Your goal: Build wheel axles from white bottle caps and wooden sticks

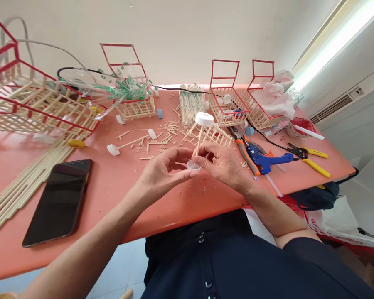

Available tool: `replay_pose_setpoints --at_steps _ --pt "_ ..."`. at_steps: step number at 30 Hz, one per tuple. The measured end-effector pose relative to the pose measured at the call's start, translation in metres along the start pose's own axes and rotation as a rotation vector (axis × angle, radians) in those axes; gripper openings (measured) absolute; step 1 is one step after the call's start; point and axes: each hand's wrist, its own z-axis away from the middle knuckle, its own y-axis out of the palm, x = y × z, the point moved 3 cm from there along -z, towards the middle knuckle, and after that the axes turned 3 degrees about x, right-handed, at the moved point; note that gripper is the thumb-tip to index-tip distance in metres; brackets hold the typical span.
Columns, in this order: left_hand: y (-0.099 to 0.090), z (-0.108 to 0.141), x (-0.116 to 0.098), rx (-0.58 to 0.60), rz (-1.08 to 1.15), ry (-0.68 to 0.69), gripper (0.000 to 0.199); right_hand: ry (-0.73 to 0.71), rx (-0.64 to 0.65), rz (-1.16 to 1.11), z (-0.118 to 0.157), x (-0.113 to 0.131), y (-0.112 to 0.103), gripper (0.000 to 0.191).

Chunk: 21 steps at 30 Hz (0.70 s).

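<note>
Wooden stick (200, 141), white cap (205, 119) at top, clear cap (193, 166) at bottom, is held above the tabletop (107, 180) between both hands; long axis near upright, top leaning slightly right. Right hand (227, 165): fingers clamped low on the stick. Left hand (160, 169): fingers pinching the clear cap.

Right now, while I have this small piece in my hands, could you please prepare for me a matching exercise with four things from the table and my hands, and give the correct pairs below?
Column 1
1. Phone
2. White cap
3. Glue gun
4. Clear cap

Column 2
A. At the lower end of the held stick
B. Blue, lying to the right of the right hand
C. Black, lying beside the long sticks
D. At the upper end of the held stick

Right pairs: 1-C, 2-D, 3-B, 4-A
</note>
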Motion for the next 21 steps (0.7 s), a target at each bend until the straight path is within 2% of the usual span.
replay_pose_setpoints --at_steps 3,7,14,21 --pt "0.002 -0.001 0.006 0.074 0.051 -0.093 0.061 -0.021 -0.015 0.005 0.000 0.000 0.000 0.041" --pt "0.000 0.001 0.006 0.087 0.146 -0.188 0.055 -0.081 -0.030 0.021 0.001 0.001 -0.001 0.039" --pt "-0.004 0.004 0.013 0.070 0.228 -0.193 0.043 -0.180 -0.014 0.066 0.001 0.001 0.002 0.033" --pt "-0.003 0.002 0.015 0.046 0.330 -0.256 0.038 -0.203 0.016 0.093 0.000 0.002 0.004 0.035"
